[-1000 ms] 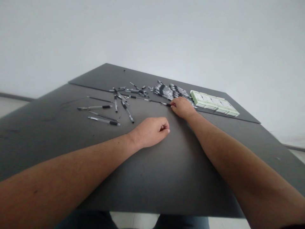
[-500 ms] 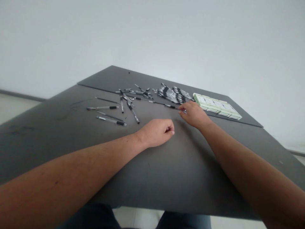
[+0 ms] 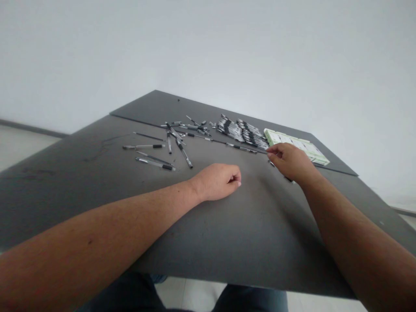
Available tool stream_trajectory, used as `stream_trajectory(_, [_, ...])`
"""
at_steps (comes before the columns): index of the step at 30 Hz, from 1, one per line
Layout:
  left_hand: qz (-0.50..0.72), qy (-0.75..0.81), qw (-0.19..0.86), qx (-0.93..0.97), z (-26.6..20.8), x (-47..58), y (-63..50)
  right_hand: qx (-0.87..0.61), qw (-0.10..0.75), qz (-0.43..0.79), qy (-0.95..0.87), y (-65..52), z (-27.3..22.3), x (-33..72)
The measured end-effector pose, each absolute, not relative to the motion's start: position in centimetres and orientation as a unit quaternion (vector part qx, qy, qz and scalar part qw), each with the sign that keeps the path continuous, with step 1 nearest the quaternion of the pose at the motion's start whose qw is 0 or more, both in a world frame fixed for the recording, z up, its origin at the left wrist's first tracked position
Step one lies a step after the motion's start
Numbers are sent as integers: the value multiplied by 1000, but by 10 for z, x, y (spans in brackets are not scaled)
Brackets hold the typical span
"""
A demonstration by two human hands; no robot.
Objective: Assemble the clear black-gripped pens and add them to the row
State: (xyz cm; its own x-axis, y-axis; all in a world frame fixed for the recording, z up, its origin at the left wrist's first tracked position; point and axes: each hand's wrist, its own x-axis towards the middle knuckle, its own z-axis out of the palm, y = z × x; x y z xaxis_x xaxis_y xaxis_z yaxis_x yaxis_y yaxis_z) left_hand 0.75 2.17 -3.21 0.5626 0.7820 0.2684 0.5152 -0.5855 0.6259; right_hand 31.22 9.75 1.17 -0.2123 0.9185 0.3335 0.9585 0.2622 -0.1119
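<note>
My left hand (image 3: 221,181) rests on the dark table (image 3: 208,234), its fingers curled in and the thumb against them; anything inside is hidden. To the right, my right hand (image 3: 289,161) has its fingertips pinched on the end of a thin dark pen refill (image 3: 261,152). That refill ends a row with a black-gripped pen (image 3: 241,148) beside it, and more pens and refills run up to the left. Another pen (image 3: 288,179) lies partly hidden beneath my right hand.
Loose pens and parts (image 3: 183,151) are scattered at the left. Behind the row lie two dense bundles of pens (image 3: 229,128), with pale green boxes (image 3: 292,141) to their right. A seam crosses the table, and a white wall (image 3: 208,52) stands behind.
My right hand has moved right and slightly nearer, uncovering more of the pen row and the bundles. A pen now shows beneath it. My left hand has stayed curled on the table.
</note>
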Motion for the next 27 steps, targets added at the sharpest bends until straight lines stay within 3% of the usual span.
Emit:
stream_trajectory(10, [89,251,180,947,-21,26,-5,-474,149,-19,-868,157,15,184])
stream_trajectory(18, [68,202,144,966,-25,29,-4,-431,144,0,-891,238,12,95])
stream_trajectory(27, [25,211,180,960,-13,25,-4,-456,145,32,-877,312,5,57])
